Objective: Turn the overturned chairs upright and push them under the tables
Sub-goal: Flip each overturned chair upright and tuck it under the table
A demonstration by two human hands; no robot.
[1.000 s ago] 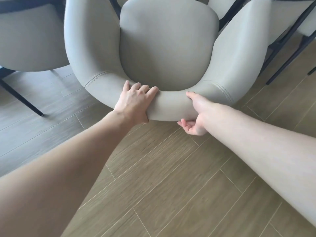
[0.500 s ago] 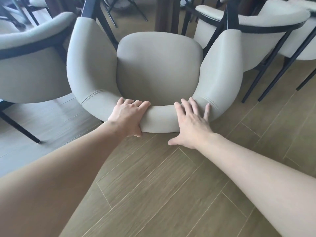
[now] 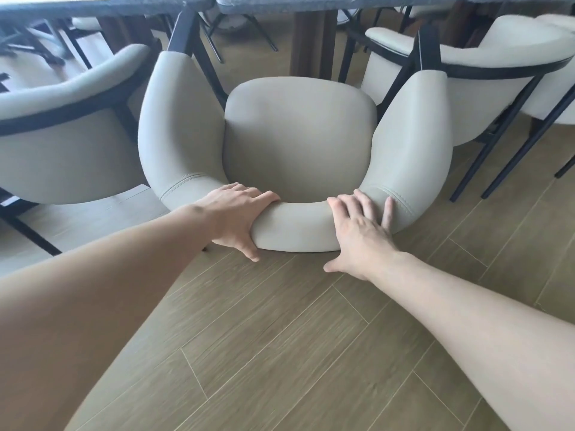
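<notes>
A beige padded chair [image 3: 298, 135] with a curved backrest stands upright in front of me, its seat facing the dark table edge [image 3: 311, 4]. My left hand [image 3: 236, 216] grips the backrest's left part, fingers over the top and thumb down the outer side. My right hand [image 3: 357, 231] lies flat on the backrest's right part with fingers spread and the thumb hanging free. The chair's front black legs [image 3: 186, 29] reach up toward the table; its lower legs are hidden.
A matching chair [image 3: 62, 150] stands close on the left and another [image 3: 485, 98] close on the right, both with black frames. A brown table post [image 3: 312, 42] rises just beyond the seat. Wood-plank floor [image 3: 295, 337] spreads toward me.
The chair has moved away from me toward the table. My right hand went from hooking under the backrest to lying flat on top of it. The left hand kept its grip.
</notes>
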